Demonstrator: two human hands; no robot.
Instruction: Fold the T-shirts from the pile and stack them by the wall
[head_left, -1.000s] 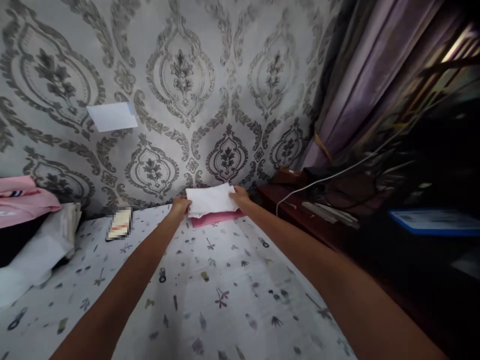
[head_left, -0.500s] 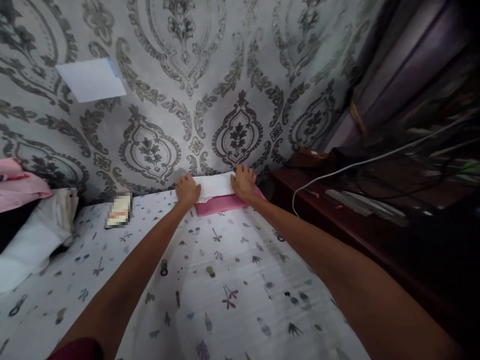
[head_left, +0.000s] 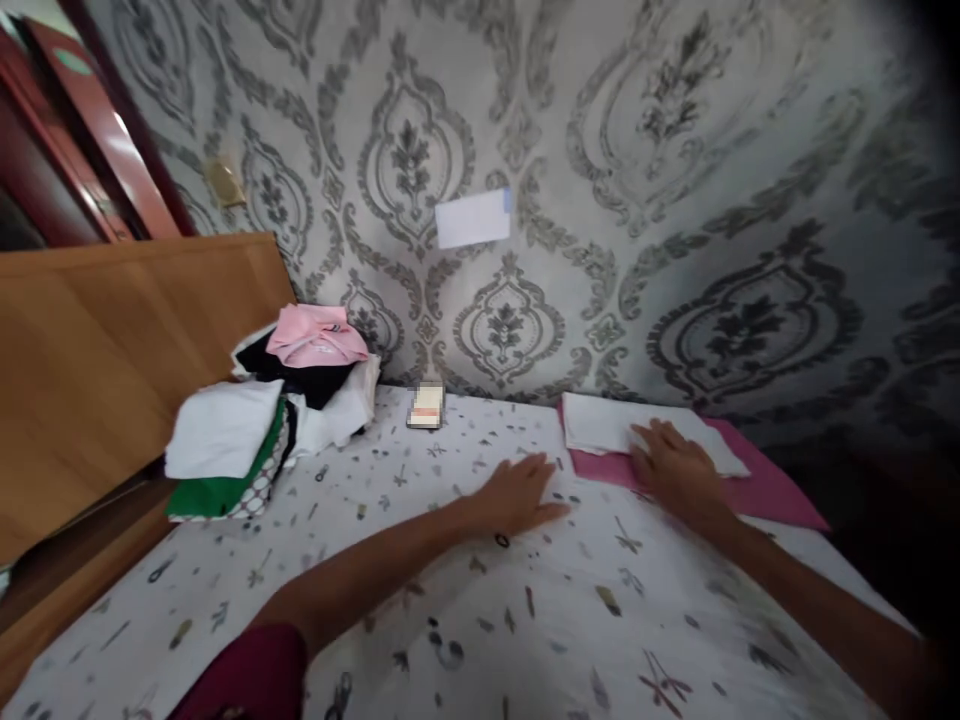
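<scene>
A folded white cloth (head_left: 600,420) lies on a folded pink cloth (head_left: 772,475) against the wall, on the right of the bed. My right hand (head_left: 679,475) rests on the front of these cloths, fingers stretched out and slightly spread. To its left, my left hand (head_left: 521,495) is over the patterned bedsheet (head_left: 450,600) with its fingers apart, holding nothing. It is clear of both cloths. Whether the left palm touches the sheet I cannot tell.
Piled clothes stand at the left: a pink garment (head_left: 315,335) on black and white ones, and a white folded cloth (head_left: 225,430) over a green one (head_left: 214,497). A phone-like blurred object (head_left: 426,406) lies by the wall. A wooden headboard (head_left: 112,370) borders the left.
My view has turned left, bringing the clothes piles and headboard in. My left hand has let go of the white cloth and moved off it; my right hand has opened flatter over the cloths.
</scene>
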